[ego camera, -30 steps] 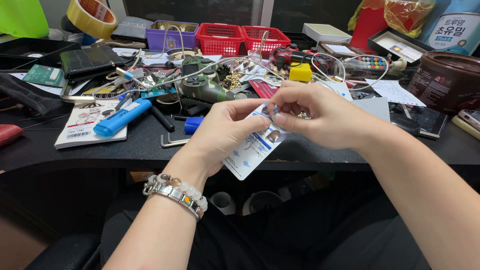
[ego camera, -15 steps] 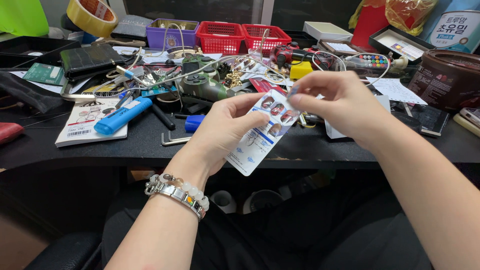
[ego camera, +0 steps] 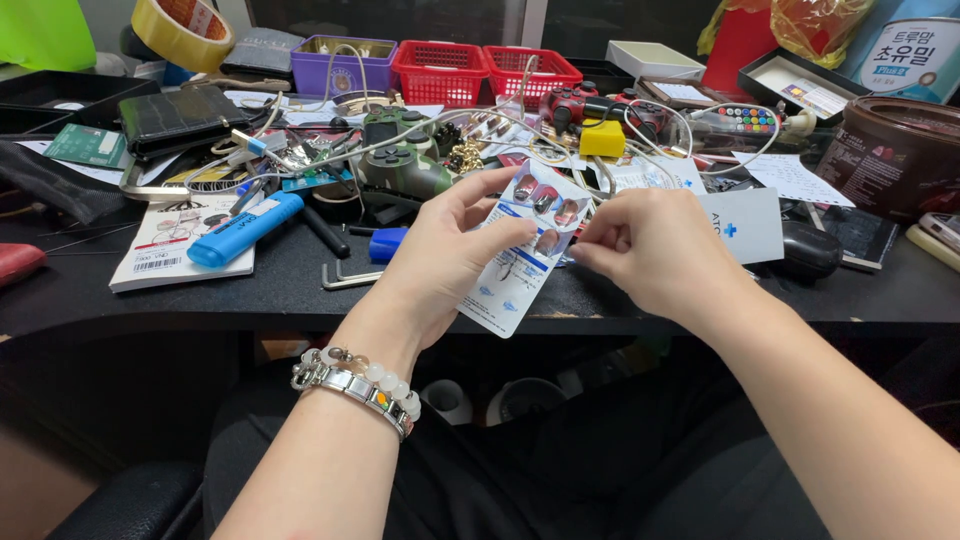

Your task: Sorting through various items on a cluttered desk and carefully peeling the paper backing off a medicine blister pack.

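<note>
My left hand (ego camera: 445,255) grips a white and blue blister card (ego camera: 525,250) that carries several small oval pieces under clear plastic. It holds the card tilted over the front edge of the black desk (ego camera: 250,295). My right hand (ego camera: 650,250) is at the card's right edge, thumb and forefinger pinched together close against it. I cannot tell whether anything lies between those fingertips. A beaded and metal bracelet (ego camera: 355,385) sits on my left wrist.
The desk is crowded: a blue marker (ego camera: 245,232) on a booklet, hex keys (ego camera: 345,278), a camouflage game controller (ego camera: 400,165), red baskets (ego camera: 480,72), a purple basket (ego camera: 343,66), a tape roll (ego camera: 183,32), a brown tub (ego camera: 895,160), a white card (ego camera: 745,225).
My right hand pulled off the card's top, rose to the right, then came down to its right edge. The card tipped slightly and its oval pieces came into view.
</note>
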